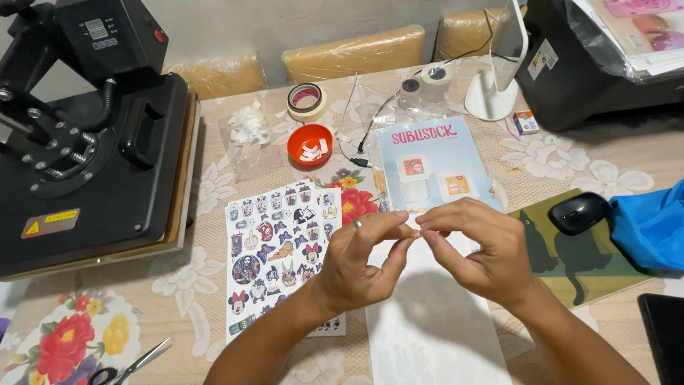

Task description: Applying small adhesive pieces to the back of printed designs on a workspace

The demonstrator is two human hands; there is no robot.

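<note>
While both hands pinch fingertips together, a floral tablecloth (556, 153) bears a heat press (85, 135).

A tiny pale piece (417, 232) is pinched between the fingertips of both hands, raised above the desk; it is too small for its shape to be told. It is held at the point where the left hand (363, 260) and the right hand (477, 249) meet, thumbs and forefingers closed on it from either side. Directly beneath it a long white sheet (434, 321) is laid flat on the desk, running towards the near edge, its far end hidden by the hands.
</note>
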